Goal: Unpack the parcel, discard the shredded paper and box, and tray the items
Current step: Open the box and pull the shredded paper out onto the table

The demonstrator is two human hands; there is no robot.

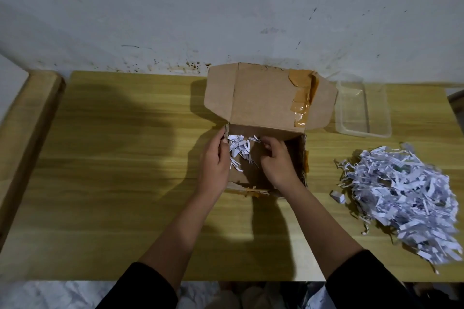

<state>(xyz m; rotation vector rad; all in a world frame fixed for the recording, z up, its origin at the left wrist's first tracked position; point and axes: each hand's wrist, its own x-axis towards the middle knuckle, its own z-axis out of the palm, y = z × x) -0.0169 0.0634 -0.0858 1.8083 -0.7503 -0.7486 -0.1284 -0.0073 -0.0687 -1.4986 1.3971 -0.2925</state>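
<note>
An open cardboard box (pixel 266 98) stands on the wooden table, its flaps up toward the wall. A little white shredded paper (pixel 238 149) lies at the box's far left bottom. My left hand (pixel 213 163) grips the box's left wall, thumb inside by the shreds. My right hand (pixel 278 160) reaches down inside the box, fingers curled over the bottom near the shreds; what it holds is hidden. A big pile of shredded paper (pixel 406 198) lies on the table to the right. A clear plastic tray (pixel 364 110) sits beyond it, beside the box.
The wooden table (pixel 125 158) stands against a stained white wall. A small white scrap (pixel 337 197) lies left of the pile. A wooden bench or second tabletop (pixel 27 118) runs along the left. Crumpled light material lies on the floor below the table's front edge.
</note>
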